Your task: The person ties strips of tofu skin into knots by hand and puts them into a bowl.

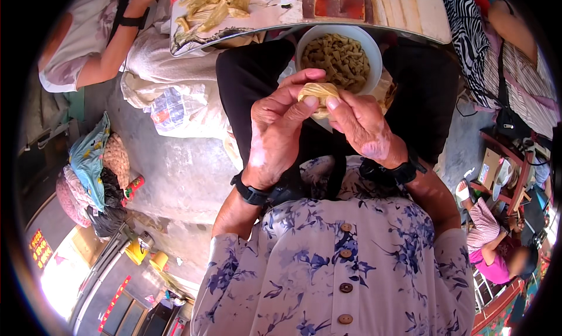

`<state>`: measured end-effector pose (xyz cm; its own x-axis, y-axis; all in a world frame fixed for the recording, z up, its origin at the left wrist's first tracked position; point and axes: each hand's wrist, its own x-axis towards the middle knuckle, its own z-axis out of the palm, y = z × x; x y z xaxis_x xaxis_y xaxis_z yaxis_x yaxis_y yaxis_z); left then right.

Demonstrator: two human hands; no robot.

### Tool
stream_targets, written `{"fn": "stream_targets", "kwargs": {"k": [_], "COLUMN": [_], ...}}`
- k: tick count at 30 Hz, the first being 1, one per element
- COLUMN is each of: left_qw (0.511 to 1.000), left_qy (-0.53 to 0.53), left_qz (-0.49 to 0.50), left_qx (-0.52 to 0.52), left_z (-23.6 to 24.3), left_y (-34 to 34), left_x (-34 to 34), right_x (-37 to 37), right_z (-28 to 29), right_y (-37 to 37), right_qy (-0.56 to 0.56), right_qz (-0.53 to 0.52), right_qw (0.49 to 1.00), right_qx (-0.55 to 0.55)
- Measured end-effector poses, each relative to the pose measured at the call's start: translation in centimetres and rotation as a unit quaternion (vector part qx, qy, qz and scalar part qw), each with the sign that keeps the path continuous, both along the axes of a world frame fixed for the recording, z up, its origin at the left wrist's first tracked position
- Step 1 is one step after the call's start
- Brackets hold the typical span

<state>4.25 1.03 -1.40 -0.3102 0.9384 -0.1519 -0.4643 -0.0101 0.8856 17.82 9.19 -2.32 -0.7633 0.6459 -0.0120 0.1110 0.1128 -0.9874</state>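
Observation:
Between my two hands, over my lap, is a pale yellow, ribbed, leaf-like strip [318, 92] bent into a loop. My left hand [274, 122] pinches its left side between thumb and fingers. From the right, my right hand [364, 124] grips the other side, thumb pressed on top. Just beyond the hands a pale blue bowl [376, 58] sits between my knees, partly under the table edge. Many small greenish-brown folded pieces [335, 56] lie in it. The fingertips behind the strip are partly hidden.
A worn table [269, 17] with a pile of yellow strips [216, 7] and a reddish-brown square board [339, 3] stands ahead. A person's arm [111, 55] is at the far left, another person's arm [512, 28] at the far right. White sacks [181, 105] and bags [91, 166] lie left.

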Motion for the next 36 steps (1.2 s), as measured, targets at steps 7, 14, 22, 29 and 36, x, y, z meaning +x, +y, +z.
{"fn": "stream_targets", "kwargs": {"k": [7,14,22,29,36], "left_qw": [0.978,0.996,0.990,0.978,0.974], "left_qy": [-0.194,0.083,0.066,0.136,0.167], "left_qz": [-0.075,-0.026,-0.082,-0.143,-0.147], "left_qx": [0.034,-0.007,-0.090,-0.068,-0.039], "left_z": [0.4,-0.3,-0.2,0.6,1.4], "left_y": [0.4,0.8,-0.2,-0.9,-1.6], "left_x": [-0.3,0.6,0.8,-1.0,-2.9], "right_x": [-0.3,1.4,2.1,3.0,4.2], "right_z": [0.4,-1.4,-1.4,0.2,1.9], "right_y": [0.3,0.8,2.4,3.8,5.2], "right_qy": [0.059,-0.035,-0.039,0.013,0.011], "right_qz": [-0.008,-0.017,0.015,0.074,0.104], "right_qw": [0.994,0.910,0.849,0.917,0.947], "right_qx": [0.095,0.414,0.527,0.393,0.305]}}
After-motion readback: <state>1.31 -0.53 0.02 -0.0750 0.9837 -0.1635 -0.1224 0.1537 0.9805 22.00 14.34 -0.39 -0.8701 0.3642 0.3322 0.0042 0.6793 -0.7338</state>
